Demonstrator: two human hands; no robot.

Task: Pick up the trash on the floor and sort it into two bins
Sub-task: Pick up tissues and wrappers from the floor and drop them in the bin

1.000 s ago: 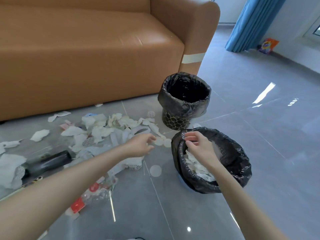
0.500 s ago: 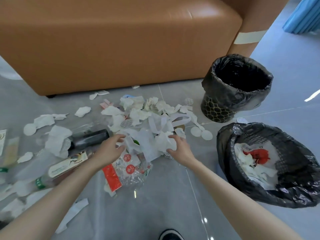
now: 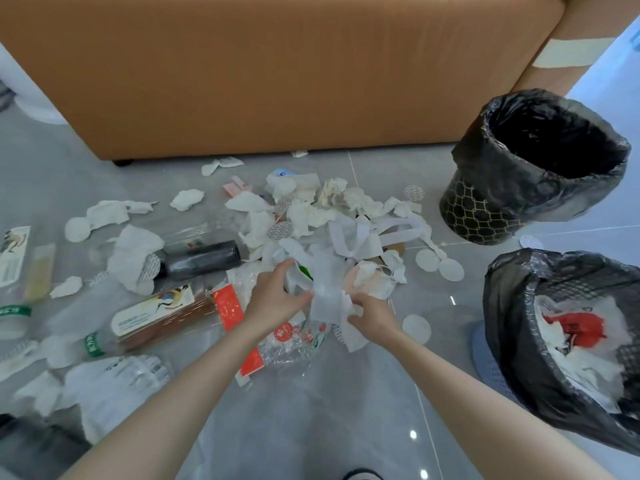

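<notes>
The left hand (image 3: 273, 299) and right hand (image 3: 372, 317) each had its grip curled round the same wad of white paper (image 3: 327, 299), at the near edge of the trash pile (image 3: 311, 216) on the floor (image 3: 311, 410). To the right stood the far bin (image 3: 485, 216) and the near bin (image 3: 505, 306), the latter holding white scraps.

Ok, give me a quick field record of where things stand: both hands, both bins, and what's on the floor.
left hand: grips the white paper bundle at the pile's near edge
right hand: grips the same bundle
near bin: black liner, holds white paper and a red-printed bag
far bin: black liner, nothing visible inside
floor: tissue scraps, round pads, clear wrappers, dark bottle
sofa: behind the pile
</notes>
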